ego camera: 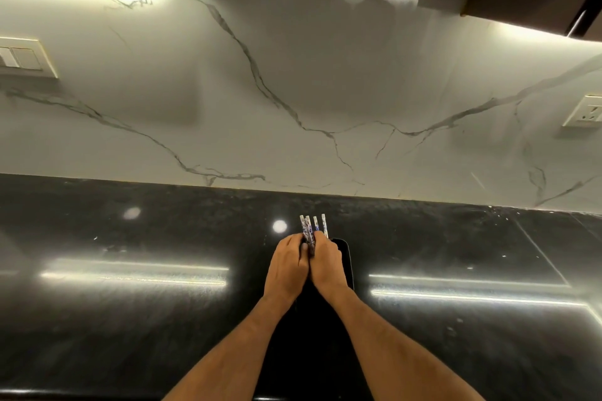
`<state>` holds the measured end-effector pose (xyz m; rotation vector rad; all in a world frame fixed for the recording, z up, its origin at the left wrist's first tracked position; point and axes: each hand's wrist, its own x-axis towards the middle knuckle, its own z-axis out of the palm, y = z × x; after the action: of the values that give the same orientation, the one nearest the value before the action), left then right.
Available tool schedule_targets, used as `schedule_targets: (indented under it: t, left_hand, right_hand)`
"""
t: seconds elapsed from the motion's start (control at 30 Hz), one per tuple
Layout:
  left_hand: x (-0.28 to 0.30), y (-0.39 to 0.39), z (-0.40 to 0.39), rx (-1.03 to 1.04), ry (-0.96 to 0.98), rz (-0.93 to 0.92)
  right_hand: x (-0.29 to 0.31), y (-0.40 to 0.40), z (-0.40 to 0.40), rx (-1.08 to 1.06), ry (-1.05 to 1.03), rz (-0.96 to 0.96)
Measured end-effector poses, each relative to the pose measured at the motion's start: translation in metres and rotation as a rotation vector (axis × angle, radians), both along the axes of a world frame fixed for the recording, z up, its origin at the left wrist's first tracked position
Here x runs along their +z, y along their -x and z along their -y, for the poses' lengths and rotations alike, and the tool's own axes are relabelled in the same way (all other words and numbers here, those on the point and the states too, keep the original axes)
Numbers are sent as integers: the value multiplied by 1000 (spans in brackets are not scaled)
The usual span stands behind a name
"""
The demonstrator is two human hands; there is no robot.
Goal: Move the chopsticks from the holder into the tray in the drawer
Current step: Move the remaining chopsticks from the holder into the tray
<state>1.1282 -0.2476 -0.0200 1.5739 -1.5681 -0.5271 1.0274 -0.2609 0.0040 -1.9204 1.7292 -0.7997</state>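
Note:
Several white chopsticks with blue patterns (313, 225) stick up above my hands at the middle of the black countertop. My left hand (286, 267) and my right hand (327, 262) are pressed together, both wrapped around the chopstick bundle. A black holder (346, 265) stands right behind my right hand, mostly hidden by both hands; only its dark right edge and rim show. The chopsticks' lower ends are hidden by my fingers. No drawer or tray is in view.
The glossy black countertop (146, 303) stretches left and right with bright light reflections. A white marble backsplash (293, 91) rises behind. A switch plate (22, 57) is on the wall at left, a socket (586, 112) at right. Dark cabinets hang overhead.

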Motion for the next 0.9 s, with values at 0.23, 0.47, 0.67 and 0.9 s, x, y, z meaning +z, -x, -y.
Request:
schedule_targets:
  t: [0.23, 0.47, 0.67, 0.9]
  left_hand:
    - [9, 3, -7, -9, 2, -3]
    - [28, 5, -17, -3, 78, -59]
    - [72, 15, -22, -107, 24, -446]
    - [117, 24, -40, -390, -174, -648]
  right_hand:
    - [12, 6, 1, -104, -42, 239]
    - [41, 14, -1, -132, 49, 464]
    - [96, 26, -7, -95, 160, 701]
    - [148, 49, -25, 162, 198, 668]
